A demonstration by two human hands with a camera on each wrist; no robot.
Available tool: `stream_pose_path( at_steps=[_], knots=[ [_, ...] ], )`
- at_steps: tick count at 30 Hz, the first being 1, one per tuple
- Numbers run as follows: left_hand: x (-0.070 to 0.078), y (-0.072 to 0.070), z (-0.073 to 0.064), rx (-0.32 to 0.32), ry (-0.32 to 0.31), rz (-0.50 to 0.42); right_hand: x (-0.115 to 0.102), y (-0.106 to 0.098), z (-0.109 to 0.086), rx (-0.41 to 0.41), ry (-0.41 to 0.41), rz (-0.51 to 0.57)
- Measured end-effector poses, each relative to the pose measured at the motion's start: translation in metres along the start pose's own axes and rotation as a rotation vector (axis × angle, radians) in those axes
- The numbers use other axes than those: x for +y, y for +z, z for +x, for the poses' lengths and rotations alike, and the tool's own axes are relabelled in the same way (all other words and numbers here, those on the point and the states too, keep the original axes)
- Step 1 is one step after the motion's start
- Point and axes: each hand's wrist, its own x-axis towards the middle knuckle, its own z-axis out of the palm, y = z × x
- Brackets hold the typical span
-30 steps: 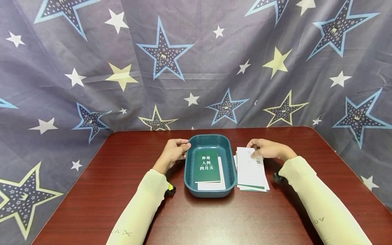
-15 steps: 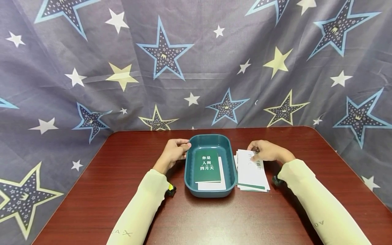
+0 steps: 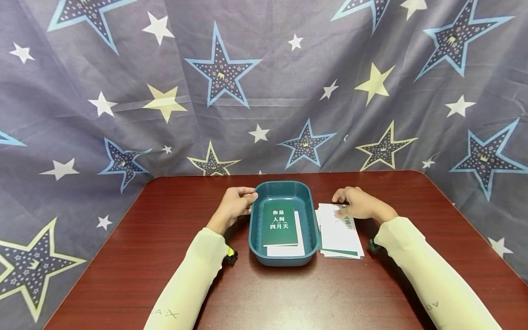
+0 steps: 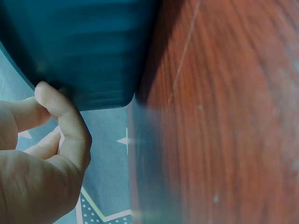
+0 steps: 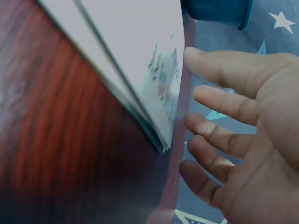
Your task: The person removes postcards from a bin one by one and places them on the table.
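Note:
A teal tray (image 3: pixel 252 229) stands mid-table with a green booklet (image 3: pixel 280 224) lying on a white card (image 3: pixel 286 250) inside. My left hand (image 3: pixel 236 204) grips the tray's far-left rim; in the left wrist view a curled finger of that hand (image 4: pixel 51 140) presses the tray wall (image 4: pixel 84 46). Right of the tray lies a stack of white cards (image 3: pixel 340 233) with a green edge showing below. My right hand (image 3: pixel 358 203) hovers at the stack's far end. In the right wrist view that hand (image 5: pixel 233 121) has spread, relaxed fingers beside the stack (image 5: pixel 126 51), holding nothing.
The dark red wooden table (image 3: pixel 165 238) carries the tray and the stack. A star-patterned grey cloth (image 3: pixel 264 91) hangs behind and along both sides. Small black wrist cameras (image 3: pixel 229 256) sit under both sleeves.
The right hand has shifted slightly back over the stack's far end, and the top card's far end lies lower. The left hand and tray have not moved.

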Motion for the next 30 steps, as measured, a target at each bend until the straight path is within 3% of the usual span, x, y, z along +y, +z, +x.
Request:
stream_pose_path(
  at_steps=[8,14,21,30],
  knots=[
    [0.001,0.000,-0.001,-0.005,0.001,0.008,-0.022,-0.006,0.014,0.163,-0.038,0.026],
    [0.000,0.000,0.000,0.000,-0.002,0.009,-0.049,-0.015,0.026,0.202,-0.067,0.040],
    [-0.003,-0.003,0.000,0.002,-0.009,0.010,-0.074,-0.017,0.047,0.169,-0.145,0.027],
    [0.001,-0.001,0.002,-0.006,-0.002,0.006,-0.104,-0.007,0.062,0.047,-0.192,-0.137]
  ],
)
